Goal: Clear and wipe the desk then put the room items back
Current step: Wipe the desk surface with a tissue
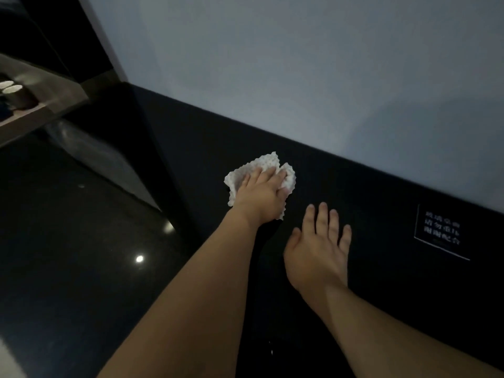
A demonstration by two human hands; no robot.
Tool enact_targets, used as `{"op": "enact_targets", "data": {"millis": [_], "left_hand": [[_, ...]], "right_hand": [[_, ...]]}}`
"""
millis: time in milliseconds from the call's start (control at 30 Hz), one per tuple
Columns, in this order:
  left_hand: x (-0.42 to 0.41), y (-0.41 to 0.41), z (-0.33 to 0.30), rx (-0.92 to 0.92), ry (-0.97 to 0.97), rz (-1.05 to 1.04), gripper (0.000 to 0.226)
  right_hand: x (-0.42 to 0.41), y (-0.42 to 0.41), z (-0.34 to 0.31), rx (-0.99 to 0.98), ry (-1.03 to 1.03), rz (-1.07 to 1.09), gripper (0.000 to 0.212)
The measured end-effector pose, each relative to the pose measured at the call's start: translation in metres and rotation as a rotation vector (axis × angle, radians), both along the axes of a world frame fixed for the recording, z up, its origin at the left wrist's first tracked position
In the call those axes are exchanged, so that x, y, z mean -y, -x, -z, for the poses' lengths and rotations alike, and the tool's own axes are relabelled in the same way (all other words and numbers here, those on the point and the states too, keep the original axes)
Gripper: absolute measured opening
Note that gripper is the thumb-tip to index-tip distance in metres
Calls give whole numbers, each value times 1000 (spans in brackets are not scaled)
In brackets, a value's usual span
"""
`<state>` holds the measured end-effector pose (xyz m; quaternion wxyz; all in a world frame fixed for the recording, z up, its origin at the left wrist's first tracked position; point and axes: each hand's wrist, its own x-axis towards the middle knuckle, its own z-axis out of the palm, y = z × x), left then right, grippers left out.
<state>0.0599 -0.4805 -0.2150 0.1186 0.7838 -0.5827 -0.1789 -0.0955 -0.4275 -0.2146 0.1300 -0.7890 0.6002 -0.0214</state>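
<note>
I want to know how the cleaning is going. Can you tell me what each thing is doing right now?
white cloth: crumpled, flat on the desk, pressed under the left hand.
left hand: fingers straight, pressing on the cloth.
right hand: fingers spread, resting flat on the desk, holding nothing.
black desk: bare around the hands.
sign: lying flat on the desk, to the right.
cups: upright on the shelf, far left.

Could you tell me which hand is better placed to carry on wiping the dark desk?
Left: the left hand already presses the white cloth on the desk; the right hand lies flat, empty.
</note>
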Motion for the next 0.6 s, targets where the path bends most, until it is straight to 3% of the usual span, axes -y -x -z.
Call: {"op": "enact_targets", "data": {"millis": [233, 400, 500, 600], "left_hand": [[-82, 13, -9, 26, -53, -103, 55], [-195, 12, -12, 94, -112, -210, 55], [-263, 12, -13, 107, -129, -298, 55], [-328, 20, -10, 73, -66, -411, 57]], "right_hand": [[-1, 0, -4, -12, 38, -10, 57], [-22, -5, -14, 95, 203, -308, 53], [-32, -7, -13, -5, 142, -482, 51], [-48, 0, -15, -112, 36, -401, 54]]}}
